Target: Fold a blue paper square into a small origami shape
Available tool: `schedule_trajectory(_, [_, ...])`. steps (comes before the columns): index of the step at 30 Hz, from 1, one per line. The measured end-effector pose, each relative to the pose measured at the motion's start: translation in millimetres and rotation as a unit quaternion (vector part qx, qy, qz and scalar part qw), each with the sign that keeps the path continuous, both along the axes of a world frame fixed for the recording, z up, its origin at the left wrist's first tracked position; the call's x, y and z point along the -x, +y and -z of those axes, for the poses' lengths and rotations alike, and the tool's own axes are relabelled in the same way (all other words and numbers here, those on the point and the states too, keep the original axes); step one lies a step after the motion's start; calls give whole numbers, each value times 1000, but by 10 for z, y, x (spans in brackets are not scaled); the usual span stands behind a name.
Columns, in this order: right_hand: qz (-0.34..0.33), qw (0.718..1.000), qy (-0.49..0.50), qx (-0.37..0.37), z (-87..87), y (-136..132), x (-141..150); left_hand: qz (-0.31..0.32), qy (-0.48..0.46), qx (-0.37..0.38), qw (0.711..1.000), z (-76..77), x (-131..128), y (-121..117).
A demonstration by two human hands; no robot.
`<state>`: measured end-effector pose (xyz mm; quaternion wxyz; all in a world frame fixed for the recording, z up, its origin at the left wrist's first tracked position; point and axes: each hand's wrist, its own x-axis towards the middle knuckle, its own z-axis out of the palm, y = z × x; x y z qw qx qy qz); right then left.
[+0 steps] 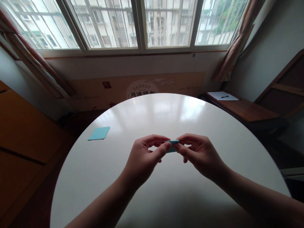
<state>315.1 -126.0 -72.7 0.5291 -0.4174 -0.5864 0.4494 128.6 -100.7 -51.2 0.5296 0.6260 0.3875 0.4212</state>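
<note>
The left hand [147,155] and the right hand [200,154] pinch a small folded teal paper piece [172,147] between thumbs and fingers, above the middle of the round glossy white table [152,196]. Flat teal paper sheets [99,133] lie near its left edge.

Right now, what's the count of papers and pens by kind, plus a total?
Light-blue papers: 2, flat light-blue paper square (maybe stacked, counted once) and small light-blue paper piece between left hand and right hand
White paper sheet: 1
Slim dark pen: 1
Total: 4
</note>
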Motion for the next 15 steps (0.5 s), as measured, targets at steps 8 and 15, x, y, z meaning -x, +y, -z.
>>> schedule_trajectory(8, [16,1000,10,-21,-2,-3,22,-14,26,-19,999,-52,-29,-30])
schedule_trajectory(15, [22,999,0,-31,-14,-11,10,4,41,2,999,-33,-28,-18])
